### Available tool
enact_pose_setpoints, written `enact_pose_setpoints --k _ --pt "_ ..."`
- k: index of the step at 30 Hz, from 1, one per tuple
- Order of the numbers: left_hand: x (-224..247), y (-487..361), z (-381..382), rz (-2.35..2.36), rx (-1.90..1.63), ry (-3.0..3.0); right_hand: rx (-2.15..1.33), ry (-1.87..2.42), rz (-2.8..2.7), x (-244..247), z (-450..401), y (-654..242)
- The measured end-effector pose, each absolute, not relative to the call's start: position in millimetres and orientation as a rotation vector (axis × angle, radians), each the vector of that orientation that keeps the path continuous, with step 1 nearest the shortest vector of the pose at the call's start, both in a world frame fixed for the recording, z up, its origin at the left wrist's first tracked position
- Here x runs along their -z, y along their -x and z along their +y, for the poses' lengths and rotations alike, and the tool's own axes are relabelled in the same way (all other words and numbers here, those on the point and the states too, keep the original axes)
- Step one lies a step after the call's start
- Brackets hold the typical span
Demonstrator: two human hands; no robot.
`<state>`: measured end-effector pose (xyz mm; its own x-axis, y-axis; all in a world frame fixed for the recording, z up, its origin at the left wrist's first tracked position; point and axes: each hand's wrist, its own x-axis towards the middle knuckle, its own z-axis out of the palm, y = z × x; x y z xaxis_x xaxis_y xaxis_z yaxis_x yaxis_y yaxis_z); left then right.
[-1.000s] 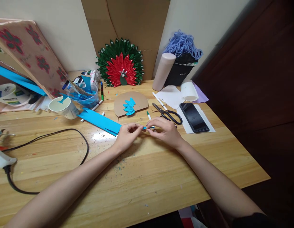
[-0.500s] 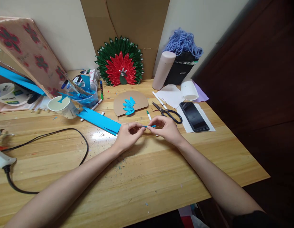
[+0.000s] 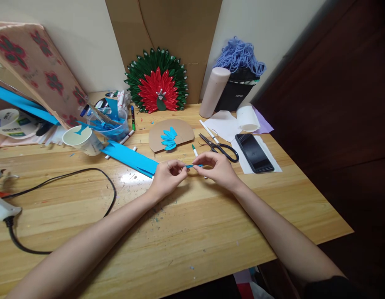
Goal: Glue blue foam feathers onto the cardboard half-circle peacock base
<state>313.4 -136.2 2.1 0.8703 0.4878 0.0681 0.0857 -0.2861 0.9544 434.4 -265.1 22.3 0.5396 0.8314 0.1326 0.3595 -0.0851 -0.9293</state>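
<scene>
Between my two hands is a small blue paper piece (image 3: 190, 166), thin and held level above the table. My left hand (image 3: 167, 176) pinches its left end, and my right hand (image 3: 217, 169) pinches it near the right end, with a tip showing past the fingers. Behind them lies a rounded cardboard piece (image 3: 184, 128) bearing several blue paper petals (image 3: 169, 139). A folded blue paper strip (image 3: 130, 158) reaches my left hand from the left. Black-handled scissors (image 3: 223, 149) and a green-tipped marker (image 3: 195, 150) lie just beyond my right hand.
A black phone (image 3: 254, 153) rests on white paper at the right. Left are a paper cup (image 3: 83, 141), a tub of blue scraps (image 3: 113, 131) and a black cable (image 3: 113, 187). A red and green petal fan (image 3: 158, 83) stands at the back.
My fingertips have moved slightly apart, and more of the blue piece shows between them. The things on the table are unchanged.
</scene>
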Motion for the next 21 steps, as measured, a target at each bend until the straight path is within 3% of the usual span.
enact_pose_setpoints --k 7,21 --pt "-8.9 -315.3 -132.3 0.411 -0.178 -1.578 -0.062 1.629 -1.505 -28.7 -271.0 -435.8" --pt "-7.8 -317.3 -128.4 0.324 -0.091 -1.570 0.126 1.588 -1.836 -23.5 -271.6 -444.2"
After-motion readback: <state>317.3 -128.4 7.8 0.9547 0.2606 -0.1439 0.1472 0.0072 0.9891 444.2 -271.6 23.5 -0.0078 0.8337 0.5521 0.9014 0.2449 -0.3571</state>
